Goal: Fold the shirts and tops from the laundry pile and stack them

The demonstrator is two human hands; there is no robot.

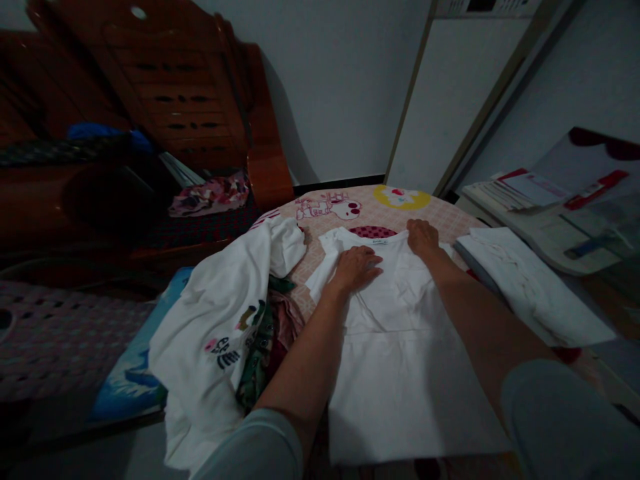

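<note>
A white short-sleeved top (387, 360) is spread over a round table (310, 250), its neckline with a small label toward the far side. My left hand (357, 267) lies with spread fingers on the top, just below its left shoulder. At the other shoulder, my right hand (423, 238) has its fingers curled over the fabric. The fingertips there are partly hidden. Creases run across the chest, and the lower part lies fairly flat toward me. To the left, a white garment with a printed animal design (215, 333) hangs loosely over the table edge, on top of dark green patterned cloth (257, 360).
Folded white clothing (530, 283) rests at the table's right. Beyond it, a side stand (530, 230) holds papers and a red item. A carved wooden chair (190, 100) with crumpled cloth stands back left. A blue printed package (135, 373) is beside the table.
</note>
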